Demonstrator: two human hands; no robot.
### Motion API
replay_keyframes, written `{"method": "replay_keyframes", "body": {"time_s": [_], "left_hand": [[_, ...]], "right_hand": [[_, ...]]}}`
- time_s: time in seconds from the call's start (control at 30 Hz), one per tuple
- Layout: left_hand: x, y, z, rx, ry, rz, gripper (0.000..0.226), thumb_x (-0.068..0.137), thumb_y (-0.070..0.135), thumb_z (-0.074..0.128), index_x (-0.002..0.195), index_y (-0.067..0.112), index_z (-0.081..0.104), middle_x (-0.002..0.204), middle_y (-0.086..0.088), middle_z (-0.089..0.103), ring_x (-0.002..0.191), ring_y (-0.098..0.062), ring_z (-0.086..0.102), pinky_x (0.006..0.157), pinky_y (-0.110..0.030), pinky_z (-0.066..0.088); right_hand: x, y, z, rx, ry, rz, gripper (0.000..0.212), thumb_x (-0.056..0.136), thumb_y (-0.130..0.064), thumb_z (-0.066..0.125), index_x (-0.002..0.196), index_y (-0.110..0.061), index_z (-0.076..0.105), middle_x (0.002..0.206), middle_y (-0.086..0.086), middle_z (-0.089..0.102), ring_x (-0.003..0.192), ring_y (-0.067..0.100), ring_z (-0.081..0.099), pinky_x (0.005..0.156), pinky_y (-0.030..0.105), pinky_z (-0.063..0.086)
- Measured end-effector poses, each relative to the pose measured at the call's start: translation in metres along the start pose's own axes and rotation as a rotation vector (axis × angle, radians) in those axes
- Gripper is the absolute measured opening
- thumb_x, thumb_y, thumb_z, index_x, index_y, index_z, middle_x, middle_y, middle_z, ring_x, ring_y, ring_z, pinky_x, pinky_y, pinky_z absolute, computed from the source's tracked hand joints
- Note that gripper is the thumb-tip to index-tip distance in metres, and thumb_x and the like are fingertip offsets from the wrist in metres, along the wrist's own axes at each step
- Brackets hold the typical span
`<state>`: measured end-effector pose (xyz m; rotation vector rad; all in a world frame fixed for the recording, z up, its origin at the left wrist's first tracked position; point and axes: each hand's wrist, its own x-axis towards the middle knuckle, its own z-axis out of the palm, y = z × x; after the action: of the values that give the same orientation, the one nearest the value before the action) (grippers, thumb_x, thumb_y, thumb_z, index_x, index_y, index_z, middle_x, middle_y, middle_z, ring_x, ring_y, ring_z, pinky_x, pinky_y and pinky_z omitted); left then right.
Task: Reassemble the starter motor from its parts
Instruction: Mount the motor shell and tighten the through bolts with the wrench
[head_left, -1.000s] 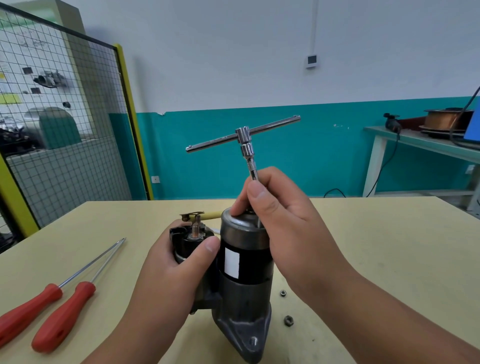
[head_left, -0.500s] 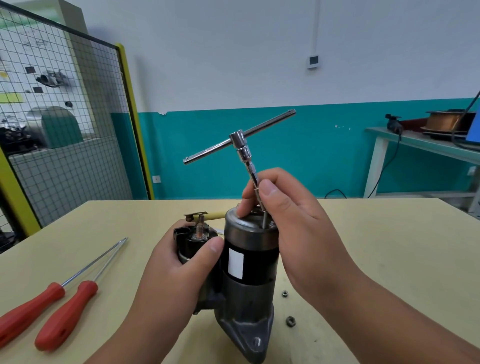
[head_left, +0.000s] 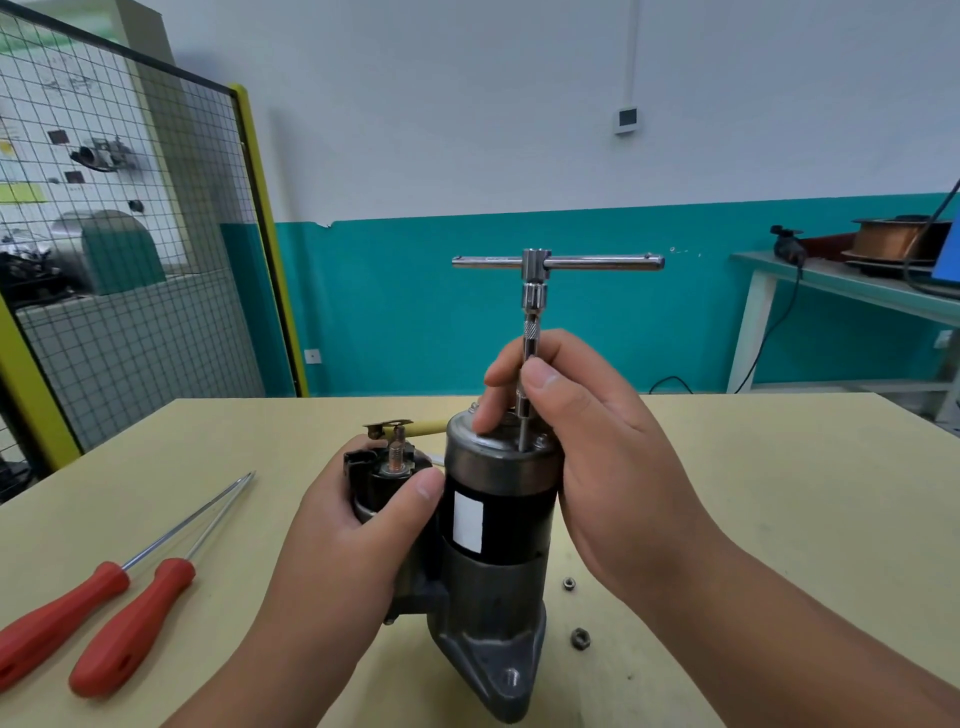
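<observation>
Upright black-grey metal starter motor (head_left: 498, 525), ctr of beige worktop (head_left: 779, 493) — well off side edges; left hand (head_left: 363, 525) grips it, right hand (head_left: 592, 447) pinches chrome T-handle wrench (head_left: 535, 266) shaft.

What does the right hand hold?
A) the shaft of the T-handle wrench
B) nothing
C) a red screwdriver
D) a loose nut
A: the right hand pinches the T-handle wrench by its shaft, upright on top of the starter motor.

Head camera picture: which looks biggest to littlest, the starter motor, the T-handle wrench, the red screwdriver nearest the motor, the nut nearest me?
1. starter motor
2. red screwdriver and T-handle wrench: about alike, not ranked
3. nut
</observation>
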<state>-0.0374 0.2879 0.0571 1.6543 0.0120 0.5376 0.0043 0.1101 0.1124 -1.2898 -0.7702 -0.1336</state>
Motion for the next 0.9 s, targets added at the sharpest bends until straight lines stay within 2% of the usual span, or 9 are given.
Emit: {"method": "replay_keyframes", "body": {"time_s": [0.23, 0.3, 0.5, 0.63, 0.73, 0.9], "left_hand": [[0.0000, 0.0020, 0.0002, 0.022, 0.009, -0.011, 0.046, 0.060, 0.070, 0.067, 0.098, 0.046, 0.075, 0.087, 0.011, 0.078, 0.079, -0.010, 0.076, 0.050, -0.022, 0.055], [-0.0010, 0.0025, 0.0005, 0.003, 0.010, -0.020, 0.045, 0.059, 0.069, 0.068, 0.096, 0.044, 0.075, 0.085, 0.010, 0.078, 0.076, -0.011, 0.075, 0.045, -0.022, 0.054], [-0.0014, 0.0048, 0.0014, -0.014, 0.004, -0.023, 0.044, 0.060, 0.067, 0.070, 0.095, 0.041, 0.076, 0.083, 0.008, 0.077, 0.073, -0.012, 0.075, 0.044, -0.024, 0.053], [-0.0018, 0.0045, 0.0014, -0.009, 0.002, -0.029, 0.044, 0.060, 0.067, 0.070, 0.095, 0.040, 0.076, 0.079, 0.007, 0.076, 0.065, -0.014, 0.073, 0.038, -0.023, 0.048], [-0.0014, 0.0049, 0.0010, -0.009, 0.004, -0.026, 0.042, 0.059, 0.067, 0.070, 0.093, 0.041, 0.076, 0.080, 0.009, 0.076, 0.067, -0.013, 0.073, 0.040, -0.023, 0.049], [-0.0005, 0.0034, 0.0014, -0.011, 0.008, -0.045, 0.044, 0.058, 0.067, 0.071, 0.095, 0.044, 0.075, 0.082, 0.008, 0.077, 0.071, -0.020, 0.076, 0.039, -0.027, 0.051]], "right_hand": [[0.0004, -0.0004, 0.0010, 0.020, 0.013, -0.034, 0.017, 0.100, -0.031, 0.053, 0.091, -0.028, 0.067, 0.082, -0.001, 0.068, 0.081, 0.012, 0.065, 0.082, 0.027, 0.055], [-0.0003, 0.0000, 0.0020, 0.013, 0.022, -0.056, 0.014, 0.099, -0.029, 0.055, 0.090, -0.027, 0.064, 0.080, -0.002, 0.068, 0.080, 0.011, 0.064, 0.081, 0.024, 0.053], [-0.0007, -0.0016, 0.0028, -0.001, 0.004, -0.054, 0.015, 0.101, -0.031, 0.053, 0.094, -0.025, 0.065, 0.079, -0.002, 0.067, 0.078, 0.010, 0.063, 0.078, 0.019, 0.053], [-0.0017, -0.0002, 0.0016, 0.013, -0.001, -0.035, 0.021, 0.103, -0.038, 0.051, 0.094, -0.028, 0.067, 0.083, 0.001, 0.068, 0.081, 0.012, 0.064, 0.079, 0.025, 0.055], [-0.0015, 0.0010, 0.0003, 0.060, 0.000, -0.013, 0.029, 0.099, -0.049, 0.048, 0.095, -0.030, 0.069, 0.086, 0.004, 0.069, 0.083, 0.016, 0.065, 0.080, 0.033, 0.055], [-0.0012, 0.0017, -0.0003, 0.048, 0.002, -0.014, 0.028, 0.097, -0.047, 0.050, 0.094, -0.029, 0.070, 0.084, 0.002, 0.069, 0.082, 0.016, 0.065, 0.079, 0.032, 0.056]]}}
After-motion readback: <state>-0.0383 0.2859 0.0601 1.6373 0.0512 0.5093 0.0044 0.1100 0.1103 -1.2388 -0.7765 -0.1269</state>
